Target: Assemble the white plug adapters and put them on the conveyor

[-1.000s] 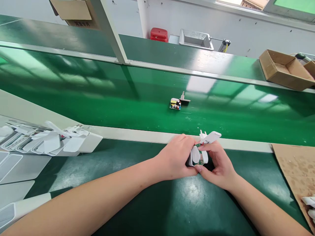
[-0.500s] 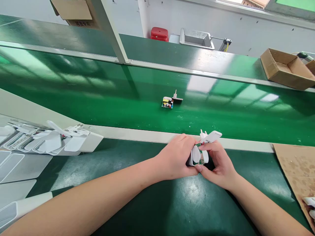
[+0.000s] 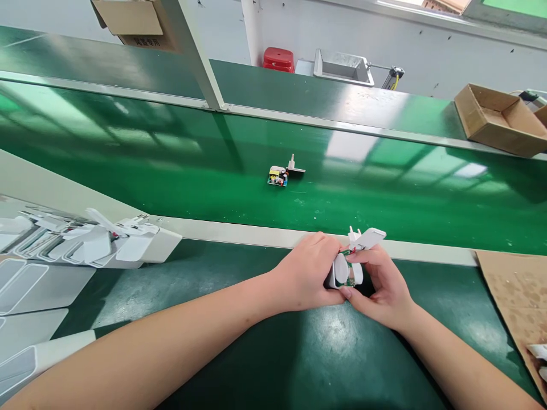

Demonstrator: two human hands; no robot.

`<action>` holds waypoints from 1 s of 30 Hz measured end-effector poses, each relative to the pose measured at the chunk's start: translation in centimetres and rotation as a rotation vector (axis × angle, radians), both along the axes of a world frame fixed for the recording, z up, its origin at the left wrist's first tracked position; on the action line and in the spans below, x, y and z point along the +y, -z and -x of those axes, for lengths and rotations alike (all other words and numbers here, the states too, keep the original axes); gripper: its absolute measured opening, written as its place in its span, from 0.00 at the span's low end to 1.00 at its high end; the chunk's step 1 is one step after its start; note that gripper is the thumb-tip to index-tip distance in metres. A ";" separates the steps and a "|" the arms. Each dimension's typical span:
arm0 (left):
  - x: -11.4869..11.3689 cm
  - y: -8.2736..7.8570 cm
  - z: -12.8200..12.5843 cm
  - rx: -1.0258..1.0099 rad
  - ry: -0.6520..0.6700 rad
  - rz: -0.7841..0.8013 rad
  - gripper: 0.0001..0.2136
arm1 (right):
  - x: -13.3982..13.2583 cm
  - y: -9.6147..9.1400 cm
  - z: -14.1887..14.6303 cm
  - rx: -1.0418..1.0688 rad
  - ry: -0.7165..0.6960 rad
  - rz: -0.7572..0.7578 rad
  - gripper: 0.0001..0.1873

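Observation:
My left hand (image 3: 310, 273) is wrapped round a white plastic charger housing (image 3: 335, 278), most of it hidden by the fingers. From the other side, my right hand (image 3: 388, 290) pinches a green circuit board (image 3: 351, 274) with white pads on it, at the housing's open end. The board appears partly inside; how deep I cannot tell. A white plug cover (image 3: 371, 238) with two pins stands above my right fingers, joined to the board by a red wire. Both hands are close together over the dark green bench (image 3: 256, 353).
On the green belt (image 3: 205, 188) lies another circuit board (image 3: 278, 176) with a plug cover (image 3: 294, 167). White housings (image 3: 64, 287) and plug parts (image 3: 98, 236) are stacked at left. Brown cardboard (image 3: 513, 290) lies at right; a carton (image 3: 499, 122) stands on the far ledge.
The circuit board and plug cover on the belt have shifted left. My hands hold the housing and board in almost the same position.

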State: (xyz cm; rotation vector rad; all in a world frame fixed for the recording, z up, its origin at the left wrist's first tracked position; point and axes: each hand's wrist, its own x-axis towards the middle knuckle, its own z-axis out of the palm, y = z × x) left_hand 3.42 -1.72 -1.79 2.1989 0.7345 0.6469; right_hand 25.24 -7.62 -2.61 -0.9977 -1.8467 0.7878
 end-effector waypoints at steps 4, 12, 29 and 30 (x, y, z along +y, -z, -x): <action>0.0 0.0 0.0 0.012 -0.002 0.006 0.21 | 0.1 -0.1 0.0 -0.017 0.001 -0.018 0.30; 0.1 0.1 0.0 0.013 0.006 -0.007 0.22 | 0.1 -0.1 0.1 -0.042 -0.010 -0.084 0.33; 0.0 -0.1 0.0 0.016 0.003 -0.009 0.22 | 0.2 -0.5 0.1 -0.141 -0.007 -0.225 0.38; 0.0 -0.1 0.0 0.022 0.001 -0.008 0.22 | 0.2 -0.6 0.1 -0.154 -0.002 -0.240 0.38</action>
